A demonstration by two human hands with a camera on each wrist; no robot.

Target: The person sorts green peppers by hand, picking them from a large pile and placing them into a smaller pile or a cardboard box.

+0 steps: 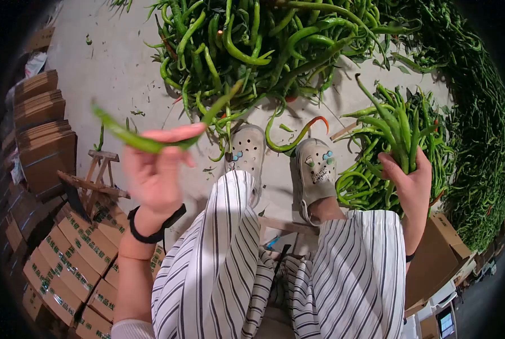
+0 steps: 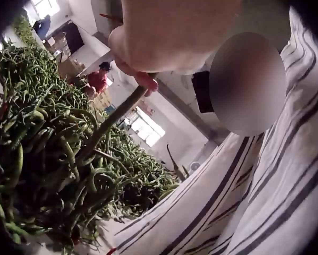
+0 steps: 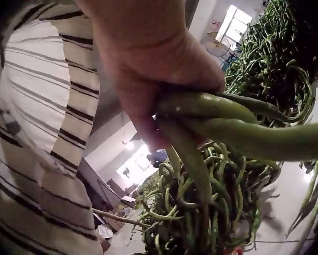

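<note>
My left hand (image 1: 157,172), raised at the left in the head view, pinches a long green chili pepper (image 1: 129,137) between thumb and fingers. Green lengths stick out on both sides of those fingers, slightly blurred. The left wrist view shows a long pepper length (image 2: 113,118) reaching down from the fingertips across the pile behind. On the other side, my right hand (image 1: 410,179) grips a bunch of green chili peppers (image 1: 398,127), their ends fanning upward. Below that bunch lies a smaller heap of peppers (image 1: 365,169). The right wrist view shows several thick peppers (image 3: 212,114) coming out of the right fist.
A big pepper pile (image 1: 218,45) covers the floor ahead of the shoes (image 1: 315,169). Another long heap (image 1: 475,141) runs along the right. Flattened cartons (image 1: 66,265) and a small wooden stool (image 1: 97,178) stand left; an open cardboard box (image 1: 436,260) is at the right.
</note>
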